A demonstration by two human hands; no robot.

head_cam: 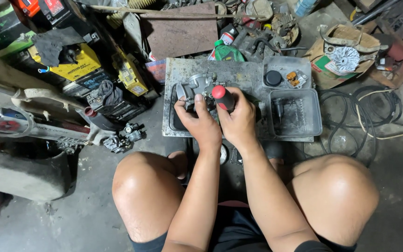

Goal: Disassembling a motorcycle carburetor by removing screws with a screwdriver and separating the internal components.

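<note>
Head view, looking down between the knees. The left hand has its fingers curled closed around a grey metal carburettor, steadying it over a grimy metal tray. The right hand grips a screwdriver with a red-and-black handle, fingers wrapped shut about the handle, just right of the carburettor. Beyond the right fingers, a clear plastic tub holds small parts; a black round cap lies above it.
</note>
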